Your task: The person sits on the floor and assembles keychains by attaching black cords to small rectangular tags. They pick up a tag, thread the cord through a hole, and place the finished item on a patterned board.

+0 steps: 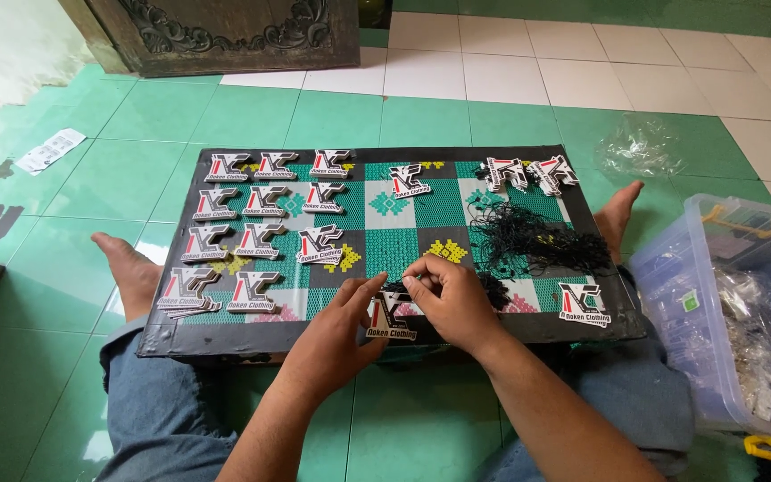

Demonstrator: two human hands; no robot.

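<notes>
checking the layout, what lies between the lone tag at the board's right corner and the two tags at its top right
In the head view, a tangled pile of black strings lies between the lone tag and the two tags.

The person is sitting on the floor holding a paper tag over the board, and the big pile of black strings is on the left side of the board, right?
Not quite. The pile of black strings lies on the right side of the board, not the left. The left side has rows of tags. The rest is right: both hands, left and right, hold a paper tag over the board. The head view shows it.
</notes>
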